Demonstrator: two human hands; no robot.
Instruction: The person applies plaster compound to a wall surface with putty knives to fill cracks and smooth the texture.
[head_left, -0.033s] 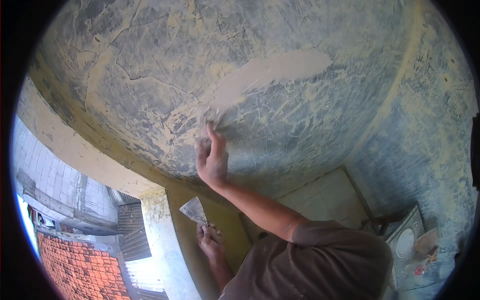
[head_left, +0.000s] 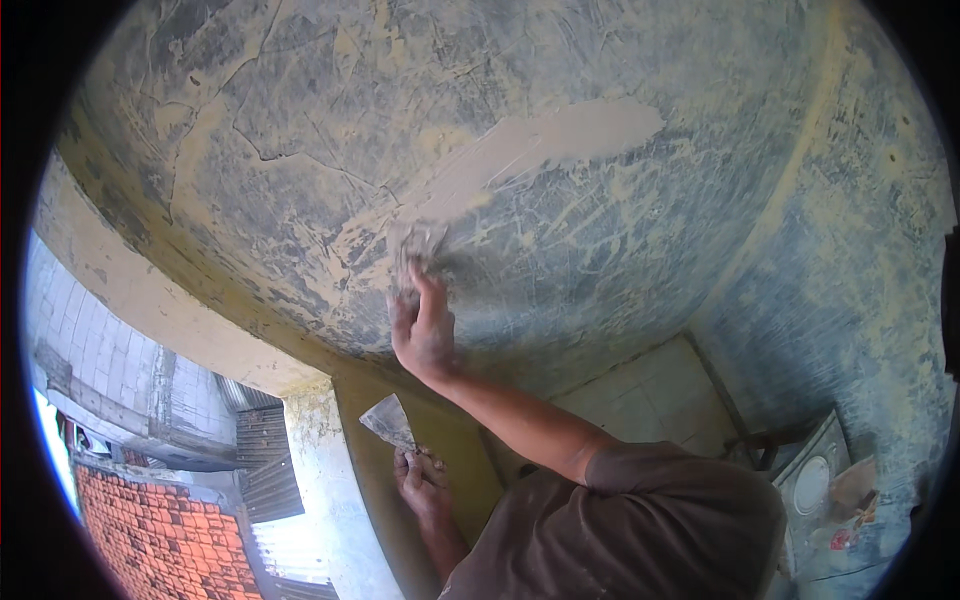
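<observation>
Grey putty knife (head_left: pixel 386 421), lower centre: light and stiff, I judge, best held by its narrow end, where left hand (head_left: pixel 422 484) clamps; right hand (head_left: pixel 426 335), mid-frame, pinches a smeared blade (head_left: pixel 414 240).

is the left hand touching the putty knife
Touching. The head view shows the left hand gripping the putty knife at its narrow end, with the flared blade sticking out past the hand.
</observation>
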